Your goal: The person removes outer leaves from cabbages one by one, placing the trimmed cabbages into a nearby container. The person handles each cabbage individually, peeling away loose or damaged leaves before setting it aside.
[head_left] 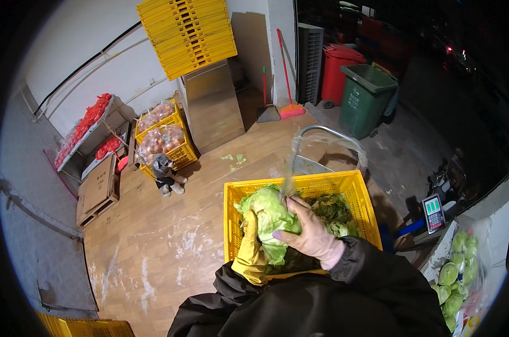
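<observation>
Across the wooden floor, whose boards are showing white smears, we are looking down at a yellow crate, with a bent metal frame standing just beyond its far rim. In the crate's right part a heap of darker, ragged leaves is lying loose, while over its left part, within the outline of the rim, we are holding a pale green lettuce head. Our left hand, in a yellow glove, is cupping the lettuce from the near left, its fingers pressing along that side. Our right hand is bending its thumb and fingers over the right side; whether it is pinching leaves or something slim we cannot tell, since a greyish streak by its fingertips is showing only as a blur. We are handling it best, we judge, when the left palm is carrying the weight and the right hand is pressing only lightly, so that outer leaves are not bruising. Holding the lettuce low over the crate seems wise, as does having the left fingertips clear of that streak, in case it is sharp. On the boards beyond, small leaf scraps are lying.
</observation>
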